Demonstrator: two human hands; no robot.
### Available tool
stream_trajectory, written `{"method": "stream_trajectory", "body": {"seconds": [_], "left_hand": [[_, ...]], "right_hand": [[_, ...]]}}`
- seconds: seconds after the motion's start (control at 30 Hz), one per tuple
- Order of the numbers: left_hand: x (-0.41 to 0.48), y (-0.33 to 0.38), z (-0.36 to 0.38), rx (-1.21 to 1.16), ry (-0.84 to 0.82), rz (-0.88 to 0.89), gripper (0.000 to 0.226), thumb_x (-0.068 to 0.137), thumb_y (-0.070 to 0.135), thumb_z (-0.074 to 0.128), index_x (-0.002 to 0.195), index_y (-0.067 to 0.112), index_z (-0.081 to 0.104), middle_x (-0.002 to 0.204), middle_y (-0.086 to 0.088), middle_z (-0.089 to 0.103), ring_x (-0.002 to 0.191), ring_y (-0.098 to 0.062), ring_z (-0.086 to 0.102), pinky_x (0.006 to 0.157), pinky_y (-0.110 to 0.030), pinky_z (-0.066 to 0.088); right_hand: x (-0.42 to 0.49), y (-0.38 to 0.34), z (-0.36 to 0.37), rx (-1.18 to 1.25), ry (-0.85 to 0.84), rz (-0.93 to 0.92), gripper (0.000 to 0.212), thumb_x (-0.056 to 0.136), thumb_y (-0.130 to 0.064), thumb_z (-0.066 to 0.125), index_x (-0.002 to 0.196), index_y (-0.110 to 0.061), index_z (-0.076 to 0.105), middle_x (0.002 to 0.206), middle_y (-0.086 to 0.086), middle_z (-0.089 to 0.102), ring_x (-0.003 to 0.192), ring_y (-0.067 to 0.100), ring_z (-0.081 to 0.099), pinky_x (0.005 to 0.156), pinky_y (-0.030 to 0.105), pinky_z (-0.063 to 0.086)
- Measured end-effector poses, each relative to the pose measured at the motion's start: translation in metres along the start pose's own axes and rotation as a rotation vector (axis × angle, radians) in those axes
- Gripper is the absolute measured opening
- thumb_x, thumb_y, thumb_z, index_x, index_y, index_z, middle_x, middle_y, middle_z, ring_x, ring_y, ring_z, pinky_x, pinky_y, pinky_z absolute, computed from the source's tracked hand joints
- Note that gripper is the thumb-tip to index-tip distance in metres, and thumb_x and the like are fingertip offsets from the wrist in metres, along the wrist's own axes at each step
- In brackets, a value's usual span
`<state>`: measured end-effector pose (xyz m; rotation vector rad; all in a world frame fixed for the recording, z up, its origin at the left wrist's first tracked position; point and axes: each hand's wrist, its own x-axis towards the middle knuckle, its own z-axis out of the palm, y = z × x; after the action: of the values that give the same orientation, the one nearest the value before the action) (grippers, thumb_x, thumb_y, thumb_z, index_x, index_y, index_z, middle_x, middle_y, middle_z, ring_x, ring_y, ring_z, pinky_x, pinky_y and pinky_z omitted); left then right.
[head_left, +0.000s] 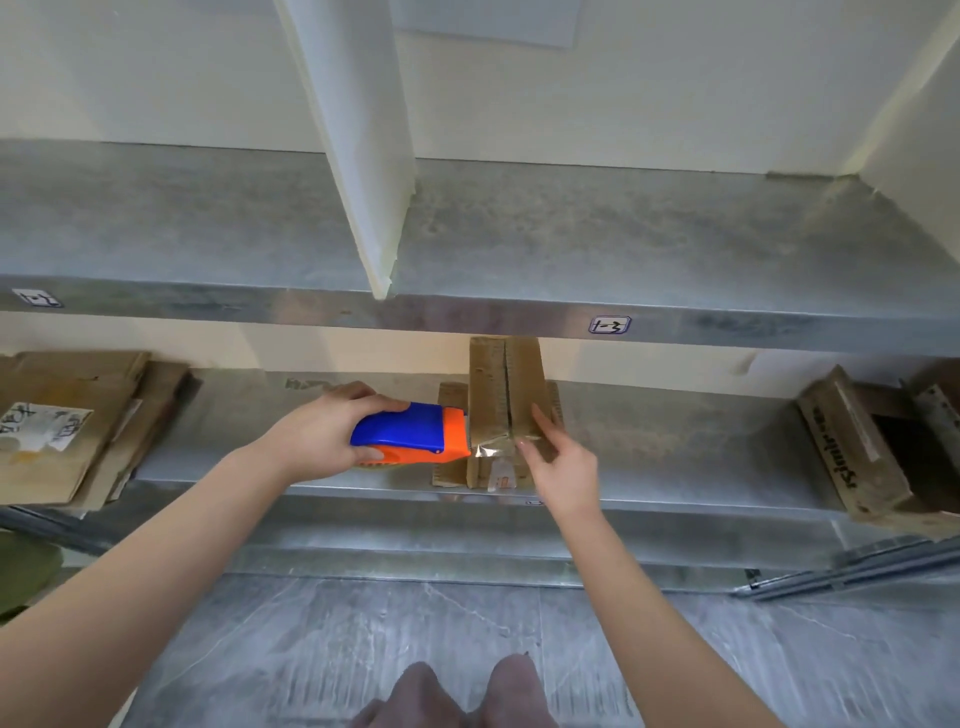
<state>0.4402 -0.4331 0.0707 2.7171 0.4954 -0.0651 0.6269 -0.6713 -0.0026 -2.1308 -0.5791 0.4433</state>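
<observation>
A small cardboard box (506, 387) stands on the lower metal shelf (675, 447), its top flaps meeting along a centre seam. My left hand (322, 436) grips a blue and orange tape dispenser (410, 434), whose orange nose touches the box's near left corner. A strip of clear tape (491, 444) runs from the dispenser across the box's near end. My right hand (558, 457) rests with straight fingers on the box's near right side, fingertips on the tape.
Flattened cardboard pieces (67, 421) are stacked at the shelf's left end. An open cardboard box (878, 452) lies at the right end. The upper metal shelf (571, 234) holds a white divider (363, 145). Grey floor and my feet (462, 696) are below.
</observation>
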Motion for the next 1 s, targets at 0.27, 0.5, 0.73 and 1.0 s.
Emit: {"method": "stream_trajectory", "body": {"seconds": [0.27,0.5,0.73,1.0], "left_hand": [[-0.013,-0.025,-0.007,-0.186,-0.014,0.025,0.067,0.077,0.027,0.080,0.134,0.042,0.049,0.127,0.016,0.048,0.116,-0.002,0.045,0.096,-0.005,0.028],[-0.029,-0.053,-0.008,-0.181,-0.039,-0.024,0.065,0.078,0.031,0.079,0.129,0.053,0.045,0.119,0.033,0.042,0.114,0.003,0.043,0.097,-0.017,0.032],[-0.002,-0.029,0.005,0.076,-0.149,-0.061,0.068,0.083,0.034,0.070,0.141,0.047,0.038,0.127,0.006,0.047,0.117,-0.016,0.046,0.095,-0.031,0.042],[0.025,0.010,0.018,0.333,-0.221,-0.041,0.057,0.085,0.037,0.063,0.138,0.038,0.043,0.117,-0.004,0.051,0.110,-0.025,0.050,0.082,-0.033,0.046]], "right_hand": [[0.011,0.004,0.004,0.064,0.010,0.063,0.048,0.086,-0.039,0.070,0.132,-0.041,0.057,0.137,-0.003,0.058,0.120,0.018,0.060,0.105,0.036,0.046],[0.015,0.005,0.008,0.056,0.012,0.058,0.048,0.087,-0.038,0.070,0.133,-0.039,0.057,0.138,-0.004,0.057,0.121,0.018,0.059,0.108,0.036,0.044],[0.014,0.001,0.008,0.059,0.005,0.060,0.048,0.086,-0.038,0.070,0.132,-0.039,0.057,0.139,-0.004,0.056,0.121,0.018,0.059,0.108,0.034,0.044],[0.014,0.001,0.007,0.062,0.006,0.061,0.049,0.086,-0.037,0.071,0.132,-0.040,0.056,0.138,-0.002,0.057,0.124,0.015,0.056,0.109,0.030,0.042]]}}
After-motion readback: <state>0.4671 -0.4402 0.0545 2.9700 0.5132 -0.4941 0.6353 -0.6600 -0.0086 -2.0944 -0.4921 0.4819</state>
